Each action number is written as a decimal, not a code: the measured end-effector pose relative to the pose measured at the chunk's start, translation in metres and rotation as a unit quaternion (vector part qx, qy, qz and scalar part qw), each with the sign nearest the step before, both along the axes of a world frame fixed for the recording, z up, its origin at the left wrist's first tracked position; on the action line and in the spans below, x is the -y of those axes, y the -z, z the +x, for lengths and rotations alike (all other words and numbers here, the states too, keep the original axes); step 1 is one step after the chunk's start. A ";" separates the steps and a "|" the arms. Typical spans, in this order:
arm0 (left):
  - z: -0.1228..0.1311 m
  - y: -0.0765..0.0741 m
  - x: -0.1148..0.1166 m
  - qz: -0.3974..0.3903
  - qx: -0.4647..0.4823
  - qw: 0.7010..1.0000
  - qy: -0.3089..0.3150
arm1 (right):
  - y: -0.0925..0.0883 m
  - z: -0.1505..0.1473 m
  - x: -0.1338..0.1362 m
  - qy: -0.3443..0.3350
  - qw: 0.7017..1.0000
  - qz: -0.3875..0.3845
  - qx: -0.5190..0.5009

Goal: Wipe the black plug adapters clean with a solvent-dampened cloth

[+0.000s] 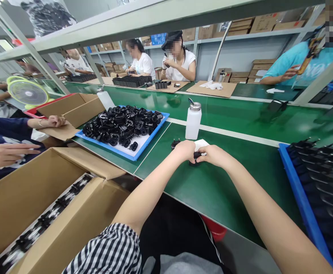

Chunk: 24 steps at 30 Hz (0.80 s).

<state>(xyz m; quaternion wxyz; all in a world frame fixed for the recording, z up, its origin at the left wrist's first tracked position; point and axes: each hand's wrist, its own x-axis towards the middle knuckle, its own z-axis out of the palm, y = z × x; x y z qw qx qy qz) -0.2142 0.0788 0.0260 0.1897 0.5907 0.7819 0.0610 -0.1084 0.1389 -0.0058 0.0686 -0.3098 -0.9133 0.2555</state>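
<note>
Near the front edge of the green worktop (212, 190), both forearms reach forward and meet, wrists bent down, knuckles facing the camera. Left hand (185, 149) and right hand (213, 155) each close their grip on one small black plastic part (196, 156), which rests on the worktop between them. It is dark and glossy, mostly covered by fingers, so I cannot tell its long axis or which way it points. A white cloth (201, 144) shows just behind the hands, touching the right one. Another small black part (175, 144) lies just beside the left hand.

Left of the arms, off the worktop's front edge, stands an open cardboard box (78, 213) with rows of black parts inside. At the worktop's right edge sits a blue tray (300, 190) of black plugs, prongs tilted up.

Farther back, a white dispenser bottle (193, 120) stands upright just behind the hands. Left of it a second blue tray (132, 154) holds a loose heap of black parts. Beyond the white line, other people sit at the far edge; another person's hand (55, 121) rests on a carton at the left.
</note>
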 end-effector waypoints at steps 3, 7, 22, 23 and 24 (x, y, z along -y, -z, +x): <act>-0.002 0.005 0.000 0.005 0.016 1.000 -0.013 | 0.003 0.003 -0.002 -0.012 1.000 -0.023 -0.015; 0.002 0.023 0.022 0.081 0.055 0.994 -0.041 | 0.014 0.007 0.008 -0.004 0.997 -0.037 -0.071; -0.033 0.090 0.106 0.237 -0.097 0.958 -0.128 | 0.032 -0.062 0.030 0.016 0.961 -0.139 -0.239; -0.033 0.091 0.106 0.232 -0.109 0.959 -0.117 | 0.029 -0.061 0.035 0.021 0.957 -0.150 -0.248; -0.033 0.092 0.106 0.229 -0.119 0.960 -0.106 | 0.026 -0.058 0.042 0.028 0.952 -0.158 -0.259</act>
